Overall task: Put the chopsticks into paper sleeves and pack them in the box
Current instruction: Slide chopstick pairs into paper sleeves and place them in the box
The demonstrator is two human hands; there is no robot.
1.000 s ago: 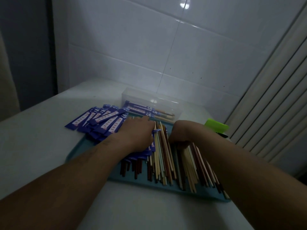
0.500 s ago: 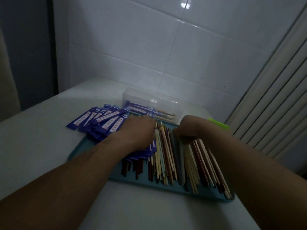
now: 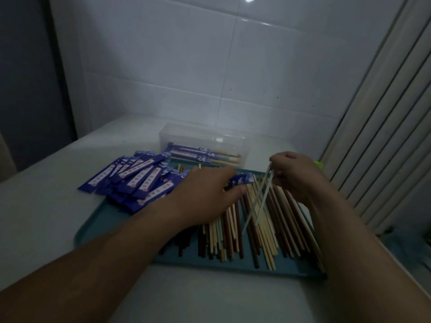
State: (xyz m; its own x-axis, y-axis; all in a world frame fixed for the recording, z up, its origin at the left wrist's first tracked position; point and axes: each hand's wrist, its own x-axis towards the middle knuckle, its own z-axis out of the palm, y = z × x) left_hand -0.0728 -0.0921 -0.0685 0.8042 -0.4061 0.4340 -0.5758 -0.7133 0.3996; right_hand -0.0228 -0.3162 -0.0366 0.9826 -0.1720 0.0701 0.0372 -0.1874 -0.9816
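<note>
The right hand (image 3: 296, 176) pinches a pair of pale chopsticks (image 3: 257, 201) by their far ends, its grip closed snugly on them. The pair slants down and back toward the person, with its tips just above the loose chopsticks (image 3: 224, 238) on the teal tray (image 3: 210, 262). Just beside it, the left hand (image 3: 207, 197) has its grip curled on one blue paper sleeve (image 3: 241, 179), whose free end pokes toward the right hand. The sleeve lies roughly crosswise while the pair runs near-to-far (so, by my judgement, one must swing round before the tips can enter). The clear box (image 3: 205, 138), already holding a few sleeved pairs, stands on the counter (image 3: 46, 217) just beyond the tray. The spare sleeves (image 3: 130, 180) are heaped to the left.
</note>
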